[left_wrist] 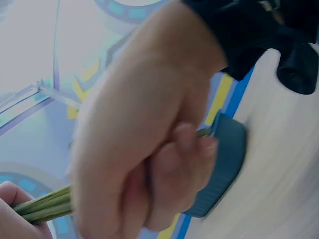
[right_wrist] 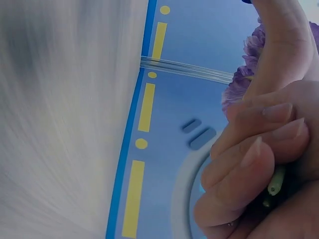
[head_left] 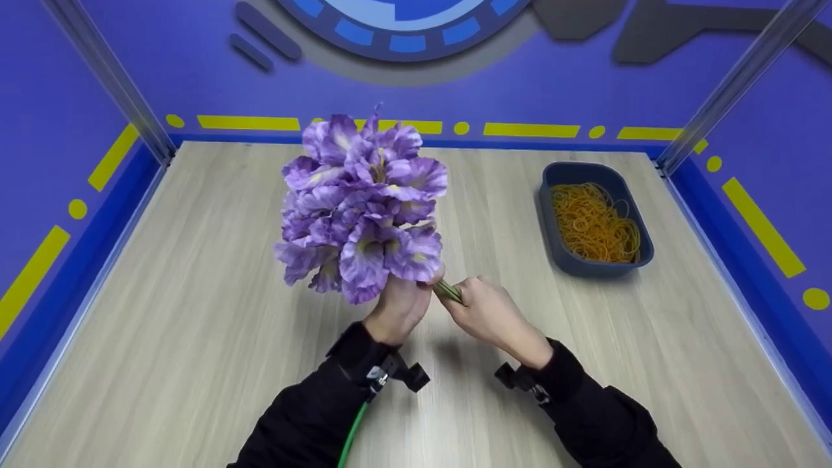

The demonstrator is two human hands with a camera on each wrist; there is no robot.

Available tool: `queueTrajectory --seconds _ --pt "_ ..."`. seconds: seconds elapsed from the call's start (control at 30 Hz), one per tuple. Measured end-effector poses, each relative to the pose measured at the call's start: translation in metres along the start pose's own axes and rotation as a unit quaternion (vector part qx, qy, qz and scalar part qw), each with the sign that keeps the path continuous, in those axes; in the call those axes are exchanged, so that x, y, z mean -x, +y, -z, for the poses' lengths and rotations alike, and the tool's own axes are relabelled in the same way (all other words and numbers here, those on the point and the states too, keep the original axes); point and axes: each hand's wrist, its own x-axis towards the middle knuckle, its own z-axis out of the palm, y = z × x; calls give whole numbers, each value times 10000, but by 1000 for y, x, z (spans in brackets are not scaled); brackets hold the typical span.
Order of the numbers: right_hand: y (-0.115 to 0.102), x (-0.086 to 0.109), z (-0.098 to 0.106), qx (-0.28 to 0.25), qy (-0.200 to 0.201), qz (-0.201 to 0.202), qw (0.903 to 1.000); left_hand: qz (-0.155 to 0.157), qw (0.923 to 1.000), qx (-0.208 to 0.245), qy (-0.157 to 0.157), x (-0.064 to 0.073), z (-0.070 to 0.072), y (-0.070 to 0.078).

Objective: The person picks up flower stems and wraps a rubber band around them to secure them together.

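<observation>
A bunch of purple artificial flowers [head_left: 364, 208] with ruffled petals is held up over the table, blooms towards the far left. My left hand [head_left: 402, 309] grips the bundled green stems just under the blooms; the petals hide part of its fingers. Lower down, my right hand [head_left: 487, 312] is wrapped round the same stems [head_left: 448, 291], close beside the left. In the left wrist view the green stems [left_wrist: 47, 205] run between the two hands. Cut stem ends [right_wrist: 275, 181] poke out of the right hand's curled fingers [right_wrist: 239, 174] in the right wrist view.
A dark blue-grey plastic box [head_left: 552, 250] filled with tan rubber bands [head_left: 595, 224] stands at the right of the wooden table [head_left: 214, 312]. Blue panels with yellow markings [head_left: 533, 130] wall in the back and sides. A green cable [head_left: 352, 434] runs along the left sleeve.
</observation>
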Motion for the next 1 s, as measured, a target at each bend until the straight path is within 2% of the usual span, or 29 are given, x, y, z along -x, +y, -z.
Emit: queueTrajectory --seconds 0.13,0.33,0.5,0.63,0.8,0.9,1.0 --pt "-2 1 1 -9 -64 -110 9999 133 9970 760 -13 -6 1 9" --pt "-6 1 -1 -23 -131 -37 9999 360 9925 1166 -55 -13 7 16" --pt "-9 4 -2 -17 -285 143 9995 838 9806 1771 -91 -21 15 19" --pt "-10 5 -3 -115 -433 178 9988 1227 9762 1780 182 -28 21 21" --pt "-8 5 -2 -322 -592 245 9974 1335 9693 1964 631 -35 28 25" --pt "-8 6 0 -380 -687 292 9965 1348 9653 2153 599 -37 30 28" --pt "-9 6 2 -431 -780 321 9955 1392 9663 2128 403 -37 30 29"
